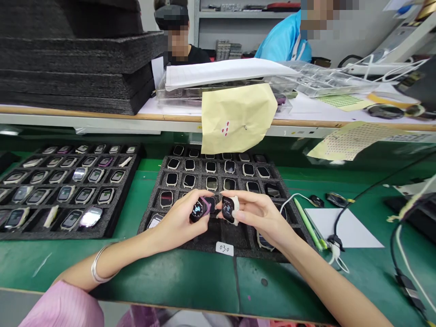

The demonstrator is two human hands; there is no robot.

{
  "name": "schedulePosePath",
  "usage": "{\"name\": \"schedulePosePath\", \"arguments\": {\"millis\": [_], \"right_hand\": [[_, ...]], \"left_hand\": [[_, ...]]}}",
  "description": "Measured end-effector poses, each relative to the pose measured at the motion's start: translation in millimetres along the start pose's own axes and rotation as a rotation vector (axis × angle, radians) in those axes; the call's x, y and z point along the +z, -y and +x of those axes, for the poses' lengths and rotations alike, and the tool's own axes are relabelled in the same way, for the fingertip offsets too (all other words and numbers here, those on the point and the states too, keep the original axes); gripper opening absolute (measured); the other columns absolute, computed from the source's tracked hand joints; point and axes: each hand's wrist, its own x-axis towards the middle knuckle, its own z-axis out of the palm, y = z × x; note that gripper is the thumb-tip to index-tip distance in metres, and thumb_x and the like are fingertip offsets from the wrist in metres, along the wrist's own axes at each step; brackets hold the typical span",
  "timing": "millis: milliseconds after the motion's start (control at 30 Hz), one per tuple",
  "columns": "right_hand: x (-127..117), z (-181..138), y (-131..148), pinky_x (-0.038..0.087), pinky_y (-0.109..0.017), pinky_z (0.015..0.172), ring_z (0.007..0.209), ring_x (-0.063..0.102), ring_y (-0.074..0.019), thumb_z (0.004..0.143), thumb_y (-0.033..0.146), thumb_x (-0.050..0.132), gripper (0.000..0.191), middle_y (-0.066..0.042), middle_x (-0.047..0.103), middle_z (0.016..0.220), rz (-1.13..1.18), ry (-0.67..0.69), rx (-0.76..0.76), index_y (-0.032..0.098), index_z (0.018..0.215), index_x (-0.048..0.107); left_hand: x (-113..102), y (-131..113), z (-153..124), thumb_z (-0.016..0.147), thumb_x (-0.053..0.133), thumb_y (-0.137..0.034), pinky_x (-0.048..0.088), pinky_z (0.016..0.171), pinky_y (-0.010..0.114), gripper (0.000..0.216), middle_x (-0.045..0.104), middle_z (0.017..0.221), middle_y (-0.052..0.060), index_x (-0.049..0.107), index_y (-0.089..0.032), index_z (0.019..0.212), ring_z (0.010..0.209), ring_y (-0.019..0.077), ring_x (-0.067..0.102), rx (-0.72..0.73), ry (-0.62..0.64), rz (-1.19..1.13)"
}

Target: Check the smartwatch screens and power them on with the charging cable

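Note:
Between the fingers and thumb of my left hand [182, 218] is a purple-cased smartwatch [198, 210], its dark screen lit with a dial. My right hand [257, 213] grips a pale-cased smartwatch [229, 209] by its sides, and that screen is lit too. The two watches are held close together, just above a black foam tray [211, 247] with rows of square pockets. Several watch heads with dark screens sit in the tray's pockets, and some front pockets look bare. A white label [225, 248] marked 030 is on the tray's front edge.
Left stands another foam tray [117, 213] of watches. On the right are a green pen [306, 222], white paper [344, 227] and cables [405, 254]. A shelf [143, 119] with stacked black foam [68, 68] and hanging yellow paper [238, 120] crosses behind. Two people are beyond.

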Motion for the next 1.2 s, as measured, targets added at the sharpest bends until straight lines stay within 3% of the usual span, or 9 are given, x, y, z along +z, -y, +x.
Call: {"name": "schedulePosePath", "arguments": {"millis": [233, 533, 733, 867, 967, 1100, 1200], "right_hand": [[-0.1, 1.8, -0.2, 0.055, -0.04, 0.082, 0.085, 0.069, -0.0243, 0.078, 0.026, 0.073, 0.036, -0.009, 0.072, 0.101, -0.028, -0.035, 0.0, 0.02, 0.113, 0.066], [0.9, -2.1, 2.3, 0.056, -0.036, 0.079, 0.085, 0.07, -0.0233, 0.079, 0.024, 0.073, 0.036, -0.008, 0.072, 0.1, -0.008, -0.016, -0.006, 0.02, 0.114, 0.066], [1.8, -1.3, 2.9, 0.053, -0.039, 0.086, 0.088, 0.069, -0.0239, 0.08, 0.024, 0.072, 0.036, -0.009, 0.071, 0.103, 0.029, -0.004, 0.033, 0.021, 0.115, 0.065], [0.7, 1.1, -0.7, 0.048, -0.045, 0.094, 0.108, 0.061, -0.0264, 0.085, 0.025, 0.066, 0.046, -0.01, 0.066, 0.115, 0.154, 0.019, 0.094, 0.021, 0.129, 0.053], [-1.2, 2.2, -6.5, 0.047, -0.048, 0.095, 0.115, 0.056, -0.0281, 0.089, 0.025, 0.062, 0.043, -0.013, 0.063, 0.12, 0.268, 0.018, 0.177, 0.018, 0.13, 0.051], [-2.9, 3.0, -16.4, 0.046, -0.05, 0.095, 0.108, 0.061, -0.0286, 0.09, 0.025, 0.059, 0.042, -0.015, 0.063, 0.119, 0.304, -0.017, 0.24, 0.016, 0.129, 0.049], [-2.5, 2.8, -19.5, 0.046, -0.05, 0.093, 0.101, 0.065, -0.0284, 0.09, 0.024, 0.059, 0.043, -0.015, 0.065, 0.116, 0.283, -0.039, 0.24, 0.016, 0.13, 0.047]], "left_hand": [[0.5, 0.8, -2.0, 0.085, 0.051, -0.017, 0.046, 0.088, 0.032, 0.04, 0.057, 0.111, 0.007, 0.043, -0.022, 0.123, 0.1, 0.0203, 0.055, 0.001, -0.006, 0.014], [-0.9, -0.8, -1.2, 0.084, 0.051, -0.015, 0.046, 0.079, 0.027, 0.038, 0.057, 0.102, 0.004, 0.044, -0.022, 0.122, 0.09, 0.0173, 0.055, -0.008, -0.027, 0.016], [-0.2, 0.0, -3.7, 0.084, 0.054, -0.017, 0.045, 0.086, 0.031, 0.043, 0.058, 0.103, 0.004, 0.043, -0.021, 0.125, 0.093, 0.0183, 0.056, -0.039, -0.048, -0.023], [5.5, 7.9, 1.7, 0.079, 0.065, -0.028, 0.051, 0.077, 0.033, 0.058, 0.057, 0.103, 0.006, 0.039, -0.021, 0.13, 0.09, 0.0198, 0.059, -0.226, -0.032, -0.332], [7.1, 10.6, 6.1, 0.077, 0.067, -0.032, 0.053, 0.064, 0.031, 0.048, 0.058, 0.09, 0.005, 0.048, -0.015, 0.117, 0.077, 0.0188, 0.062, -0.404, 0.007, -0.608], [4.3, 10.5, 7.8, 0.084, 0.056, -0.033, 0.054, 0.065, 0.032, 0.029, 0.061, 0.086, 0.008, 0.055, -0.011, 0.103, 0.075, 0.0196, 0.065, -0.557, -0.004, -0.85], [1.0, 9.6, 8.2, 0.086, 0.051, -0.025, 0.055, 0.069, 0.035, 0.024, 0.064, 0.087, 0.011, 0.054, -0.011, 0.104, 0.079, 0.0209, 0.065, -0.617, -0.02, -0.971]]}}
